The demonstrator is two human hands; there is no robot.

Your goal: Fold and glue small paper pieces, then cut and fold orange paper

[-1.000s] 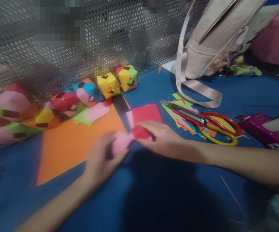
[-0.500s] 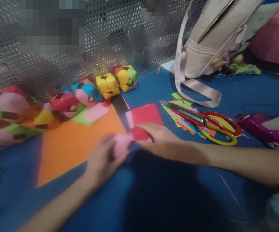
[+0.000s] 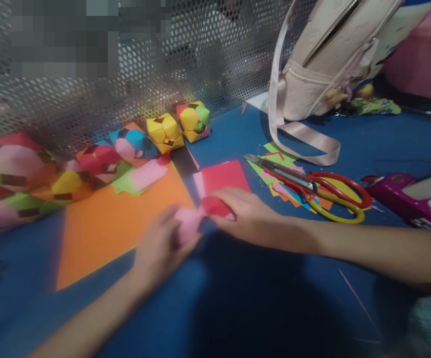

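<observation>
My left hand (image 3: pixel 159 241) is closed round a pink folded paper piece (image 3: pixel 188 222), slightly blurred. My right hand (image 3: pixel 245 214) pinches a red folded paper piece (image 3: pixel 215 206) with a pink edge showing. The two pieces meet between my hands; whether they are joined cannot be made out. Beneath and left of my left hand lies a large orange sheet (image 3: pixel 99 233). Just beyond my right hand are red paper squares (image 3: pixel 225 176) with a pink sheet under them. A small stack of pink and green slips (image 3: pixel 148 174) rests on the orange sheet's far edge.
Folded paper balls (image 3: pixel 165 133) line the perforated metal panel (image 3: pixel 200 59) at the back left. Right of my hands, scissors (image 3: pixel 344 196) and a box cutter (image 3: pixel 280 171) lie on paper scraps. Farther right are a purple tool (image 3: pixel 401 196) and a pale backpack (image 3: pixel 308 74).
My hands and both paper pieces keep almost the same place and grip. The whole view has shifted very slightly.
</observation>
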